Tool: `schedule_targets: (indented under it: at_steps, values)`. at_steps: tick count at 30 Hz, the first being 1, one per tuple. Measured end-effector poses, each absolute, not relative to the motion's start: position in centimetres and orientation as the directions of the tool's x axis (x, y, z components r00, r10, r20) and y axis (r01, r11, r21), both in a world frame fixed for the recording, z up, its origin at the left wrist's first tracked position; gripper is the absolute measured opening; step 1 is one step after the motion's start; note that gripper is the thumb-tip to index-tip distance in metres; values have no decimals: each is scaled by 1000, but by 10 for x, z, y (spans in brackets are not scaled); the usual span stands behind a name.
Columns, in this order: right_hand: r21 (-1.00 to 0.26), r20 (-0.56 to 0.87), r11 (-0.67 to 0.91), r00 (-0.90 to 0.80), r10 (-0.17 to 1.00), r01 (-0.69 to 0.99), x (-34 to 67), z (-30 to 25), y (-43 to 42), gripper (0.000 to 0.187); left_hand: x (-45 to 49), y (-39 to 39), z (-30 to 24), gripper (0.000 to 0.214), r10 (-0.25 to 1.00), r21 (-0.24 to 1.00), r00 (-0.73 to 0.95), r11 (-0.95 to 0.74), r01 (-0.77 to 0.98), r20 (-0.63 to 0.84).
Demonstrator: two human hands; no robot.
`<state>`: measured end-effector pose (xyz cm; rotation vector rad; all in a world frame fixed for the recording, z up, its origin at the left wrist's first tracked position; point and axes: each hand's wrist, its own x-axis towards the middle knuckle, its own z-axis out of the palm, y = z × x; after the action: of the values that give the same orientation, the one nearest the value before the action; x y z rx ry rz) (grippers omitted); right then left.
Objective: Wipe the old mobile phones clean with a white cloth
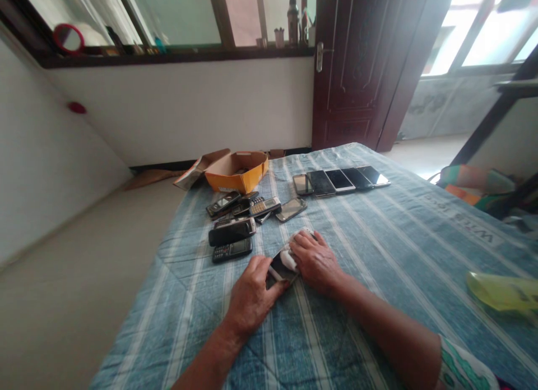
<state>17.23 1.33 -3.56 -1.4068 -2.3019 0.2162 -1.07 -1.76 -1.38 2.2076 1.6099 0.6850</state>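
Observation:
A smartphone (277, 269) with a dark screen lies at a slant on the striped bedspread (319, 334). My left hand (251, 295) grips its near end, thumb along one edge and fingers along the other. A white wad of cloth or tissue (288, 260) is pressed on the screen under my right hand (315, 261), whose fingers are bent over it. The phone's far end is partly hidden by that hand. Close by on the left lie a black keypad phone (232, 250) and a heap of older phones (231, 231). A loose smartphone (291, 209) rests just beyond my hands.
An open orange box (237, 180) stands at the bed's far left edge, its lid flap beside it. Several smartphones (340, 180) lie in a row at the back right. A yellow, see-through item (500, 292) sits at the right. Beyond are a dark red door (353, 70) and a windowsill.

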Motion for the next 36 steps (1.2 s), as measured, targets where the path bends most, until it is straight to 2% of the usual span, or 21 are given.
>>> schedule_targets:
  at_steps: [3,5,8,11,14,17,21,24,26,29,32,36]
  values:
    - [-353,243,345,-271,931,870,182,-37,22,30,-11,-18,-13,25,955,522,242,-295,801,168]
    - [-347,244,328,-253,936,879,183,-38,21,31,-10,-18,-13,25,959,520,240,-283,806,150]
    - [-333,282,436,-353,892,836,175,-38,12,29,-10,-18,-15,24,959,518,245,-282,807,141]
    - [-318,317,580,-492,811,750,164,-36,3,26,-10,-18,-15,15,956,501,254,-294,814,148]
    - [-323,298,636,-562,771,701,157,-35,4,23,-9,-18,-13,8,957,484,258,-291,825,137]
    - [-337,257,583,-524,812,739,159,-33,12,24,-8,-19,-11,14,959,483,250,-285,828,136]
    - [-365,220,413,-354,909,834,171,-32,23,28,-9,-19,-13,22,959,487,238,-284,826,155]
    - [-354,220,333,-269,938,874,175,-33,24,30,-11,-19,-16,25,956,496,237,-292,818,173]
    - [-334,237,328,-259,937,883,174,-35,21,31,-11,-19,-18,26,955,499,239,-296,815,177]
    - [-308,260,417,-346,902,855,167,-37,13,32,-10,-19,-18,26,954,490,251,-299,819,163]
    - [-288,272,519,-451,850,804,162,-36,7,31,-8,-21,-16,23,957,438,242,-288,851,159]
    - [-313,253,529,-468,847,789,165,-32,8,27,-3,-26,-9,25,982,300,154,-180,937,107]
